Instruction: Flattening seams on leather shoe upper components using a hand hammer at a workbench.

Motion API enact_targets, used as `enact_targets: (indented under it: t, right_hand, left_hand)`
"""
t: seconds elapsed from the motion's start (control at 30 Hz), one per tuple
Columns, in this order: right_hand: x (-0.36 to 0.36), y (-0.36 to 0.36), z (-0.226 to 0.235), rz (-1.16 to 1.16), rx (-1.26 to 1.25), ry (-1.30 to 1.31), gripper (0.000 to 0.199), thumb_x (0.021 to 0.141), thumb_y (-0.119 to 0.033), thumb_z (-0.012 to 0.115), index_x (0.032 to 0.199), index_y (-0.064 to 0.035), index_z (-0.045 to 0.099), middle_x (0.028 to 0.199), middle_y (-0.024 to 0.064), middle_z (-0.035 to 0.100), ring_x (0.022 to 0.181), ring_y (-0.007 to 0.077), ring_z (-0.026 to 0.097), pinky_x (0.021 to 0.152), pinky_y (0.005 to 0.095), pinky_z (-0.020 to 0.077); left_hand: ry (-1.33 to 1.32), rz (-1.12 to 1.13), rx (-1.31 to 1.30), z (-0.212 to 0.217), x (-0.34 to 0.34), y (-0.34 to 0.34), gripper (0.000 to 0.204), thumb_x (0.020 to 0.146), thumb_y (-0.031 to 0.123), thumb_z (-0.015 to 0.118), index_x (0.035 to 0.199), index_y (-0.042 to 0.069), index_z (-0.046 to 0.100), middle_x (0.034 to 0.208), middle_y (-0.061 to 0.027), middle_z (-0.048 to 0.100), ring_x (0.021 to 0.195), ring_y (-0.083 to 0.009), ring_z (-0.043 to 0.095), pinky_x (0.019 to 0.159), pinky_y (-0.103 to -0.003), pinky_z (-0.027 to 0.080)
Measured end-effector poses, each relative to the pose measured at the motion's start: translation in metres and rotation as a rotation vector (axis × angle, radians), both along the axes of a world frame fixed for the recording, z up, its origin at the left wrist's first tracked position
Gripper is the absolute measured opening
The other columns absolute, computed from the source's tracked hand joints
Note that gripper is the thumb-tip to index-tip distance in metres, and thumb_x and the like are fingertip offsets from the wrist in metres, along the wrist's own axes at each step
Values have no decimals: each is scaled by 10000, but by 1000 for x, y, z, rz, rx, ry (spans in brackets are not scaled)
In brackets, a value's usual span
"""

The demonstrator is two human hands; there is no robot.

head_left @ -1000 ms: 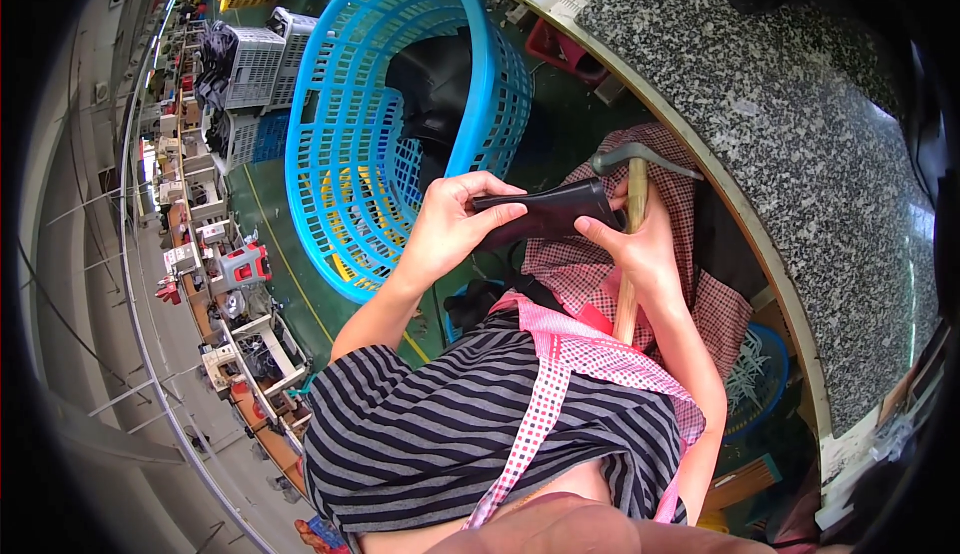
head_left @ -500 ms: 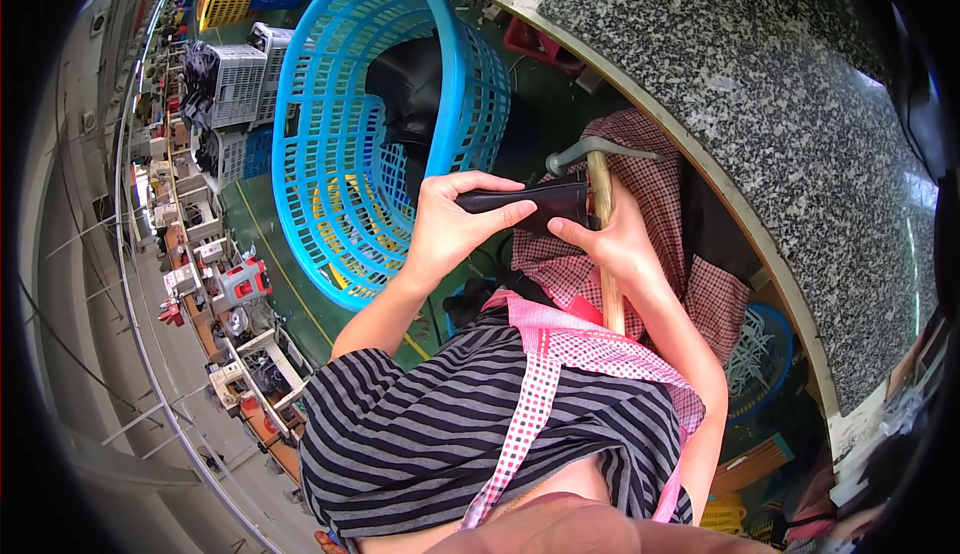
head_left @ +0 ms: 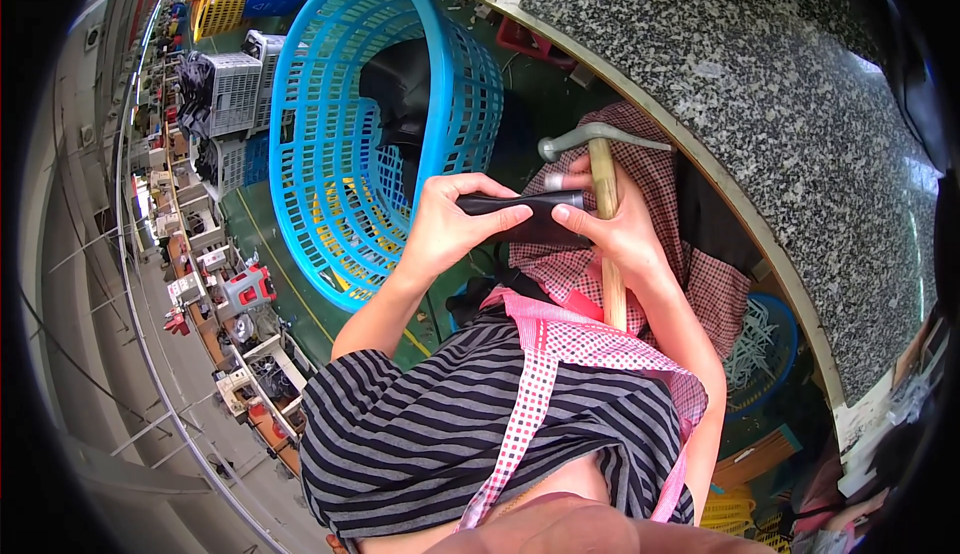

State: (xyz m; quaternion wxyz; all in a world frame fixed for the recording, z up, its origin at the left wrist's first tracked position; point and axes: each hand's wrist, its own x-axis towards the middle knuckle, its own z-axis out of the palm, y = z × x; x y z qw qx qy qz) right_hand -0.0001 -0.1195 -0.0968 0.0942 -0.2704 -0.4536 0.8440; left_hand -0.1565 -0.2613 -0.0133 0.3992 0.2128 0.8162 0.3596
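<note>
A folded black leather piece (head_left: 545, 222) is stretched between my two hands above my lap. My left hand (head_left: 447, 229) pinches its left end, thumb on top and fingers behind. At the other end the thumb of my right hand (head_left: 628, 234) presses on the leather. A hammer (head_left: 606, 194) with a wooden handle and grey metal head sits in the crook of that same hand, its head pointing away from me. Some right fingers are raised behind the leather, and one fingertip has a white covering. The underside of the leather is hidden.
A big blue plastic basket (head_left: 440, 84) with black pieces inside stands at the left on the green floor. A speckled stone worktop (head_left: 720, 84) curves along the right. Below it are checked cloth (head_left: 715, 299) and a blue basket of pale strips (head_left: 755, 354). Grey crates (head_left: 233, 94) stand farther left.
My right fingers have lifted and spread behind the leather, and the hammer head has moved slightly away from me. The leather's right end has turned a little; my left hand keeps its pinch.
</note>
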Motion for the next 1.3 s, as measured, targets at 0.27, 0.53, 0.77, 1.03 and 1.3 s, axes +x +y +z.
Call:
enact_targets:
  t: [0.27,0.53,0.77,1.03,1.3]
  right_hand:
    - [2,-5,-9,-27,-144,-36,485,828,-78,805,1198,-56,493,961,61,675,869,127,671,758,265,544]
    - [1,-3,0,-24,-110,-96,485,819,-114,817,1185,-60,504,947,38,664,766,86,607,614,225,460]
    - [4,-5,-4,-25,-145,-129,489,801,-97,828,1159,-64,497,920,43,613,801,120,600,701,253,493]
    - [5,-7,-9,-22,-133,-134,502,797,-135,841,1160,-76,499,916,33,582,747,108,562,627,249,469]
    - [8,-3,-3,-18,-162,-171,540,790,-120,844,1187,-67,482,991,64,637,762,97,586,590,241,471]
  left_hand:
    - [-94,19,63,3,-1,-6,294,810,82,855,1056,-24,734,947,-73,739,821,-107,691,748,-228,563]
    - [-123,40,86,-5,-9,-19,214,873,-7,767,1081,-43,726,936,-85,744,841,-101,684,766,-228,555]
    - [-104,-10,58,-7,-9,-20,177,885,22,755,1047,-44,728,912,-65,745,823,-90,677,745,-241,550]
    - [-44,-40,88,-9,-7,-17,334,864,108,808,1134,-3,648,989,-62,710,901,-123,673,763,-254,548]
    - [290,15,-101,-9,-14,-36,630,825,293,871,1230,-38,519,947,-48,655,805,-127,639,749,-258,535]
